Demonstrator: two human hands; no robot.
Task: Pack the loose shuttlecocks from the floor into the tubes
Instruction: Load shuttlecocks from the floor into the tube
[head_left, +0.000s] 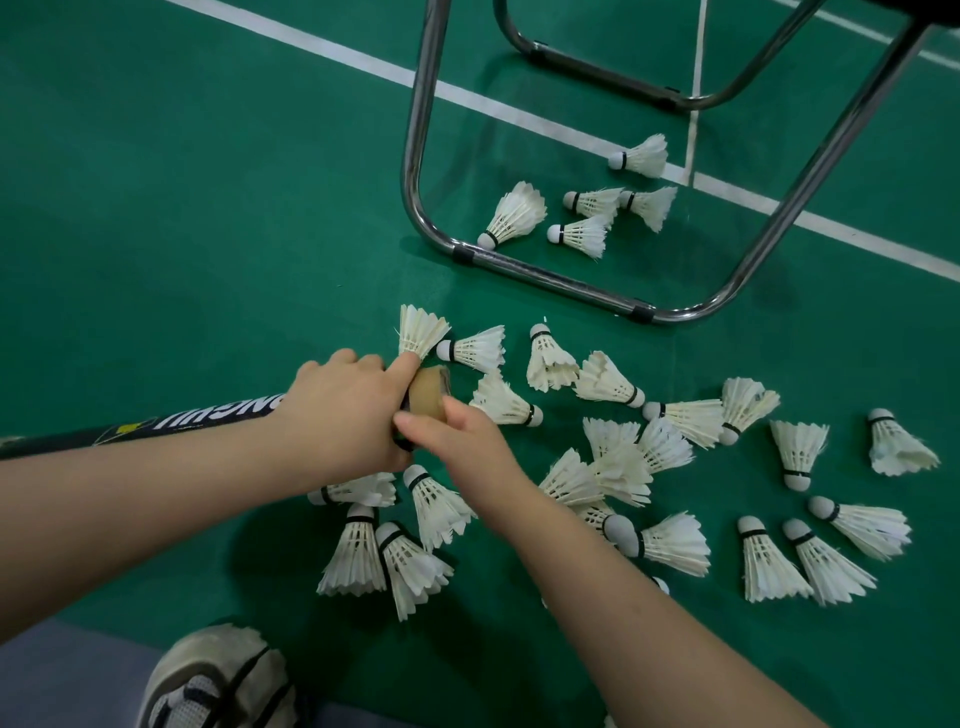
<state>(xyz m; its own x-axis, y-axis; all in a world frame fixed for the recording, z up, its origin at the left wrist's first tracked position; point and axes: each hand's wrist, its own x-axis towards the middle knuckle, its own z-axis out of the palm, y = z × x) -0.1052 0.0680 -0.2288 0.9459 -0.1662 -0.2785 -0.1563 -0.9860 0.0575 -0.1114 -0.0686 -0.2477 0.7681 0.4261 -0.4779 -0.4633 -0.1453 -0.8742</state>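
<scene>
The green floor (208, 208) fills the view, and white lines (332, 49) cross it far beyond the fingers. A chair frame (545, 283) of shiny metal stands past the fingertips and to their right.

A long black tube (208, 415) with white letters runs from the left edge to the hands. Its brown cardboard mouth (428, 397) lies between the fingers of the two hands.

The left hand (343, 410) holds the tube just behind the mouth, with the fingers wrapped over it. Only its forefinger (402, 366) is stretched out. The right hand (462, 441) meets the mouth from the other side, the thumb (415, 420) on the near rim and the curled fingers on the far rim, so it pinches the tube's end.

A worn shoe (218, 675) is well below the left wrist.

One shuttlecock (422, 332) is at the tip of the left forefinger, with its feathers pointing away from the tube. Its cork is hidden behind the finger.

The loose shuttlecocks (670, 540) lie on the floor. Most are right of the right hand's fingers and some are under both wrists. A smaller group (511, 215) of five lies inside the chair frame, well beyond the fingers.
</scene>
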